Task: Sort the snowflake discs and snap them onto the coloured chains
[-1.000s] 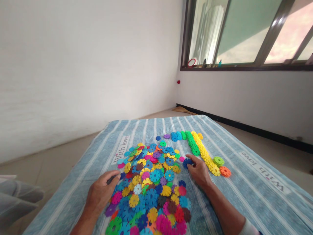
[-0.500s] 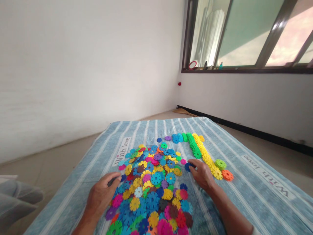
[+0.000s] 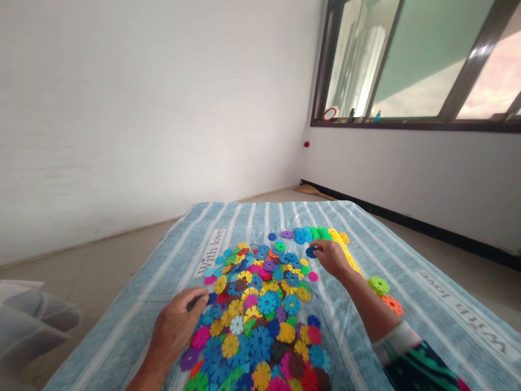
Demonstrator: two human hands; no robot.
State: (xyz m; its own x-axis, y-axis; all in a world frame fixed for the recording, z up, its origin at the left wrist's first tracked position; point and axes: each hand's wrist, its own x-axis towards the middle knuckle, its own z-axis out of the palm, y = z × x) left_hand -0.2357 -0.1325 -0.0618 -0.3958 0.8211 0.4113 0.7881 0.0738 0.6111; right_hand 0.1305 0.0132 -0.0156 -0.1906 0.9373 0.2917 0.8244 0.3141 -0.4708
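A wide pile of flat notched discs in many colours (image 3: 267, 302) lies on the striped blue cloth. At its left edge, my left hand (image 3: 178, 319) is closed around a black disc, with a dark blue disc just beyond the fingertips. My right hand (image 3: 330, 255) pinches a dark blue disc (image 3: 311, 252) to the right of the pile's far end. Beyond it runs a row sorted by colour: a single blue disc (image 3: 272, 237), a purple disc (image 3: 287, 234), then blue, green and yellow discs. My right hand and forearm partly cover the green and yellow rows.
Light green discs (image 3: 378, 285) and orange discs (image 3: 392, 304) lie right of my right forearm. The cloth (image 3: 411, 255) covers a table near a white wall. Sheer fabric (image 3: 36, 326) shows at the lower left; a window is at the upper right.
My right hand has moved away from me, toward the sorted row, carrying the dark blue disc. My left hand still holds the black disc. The view has shifted slightly.
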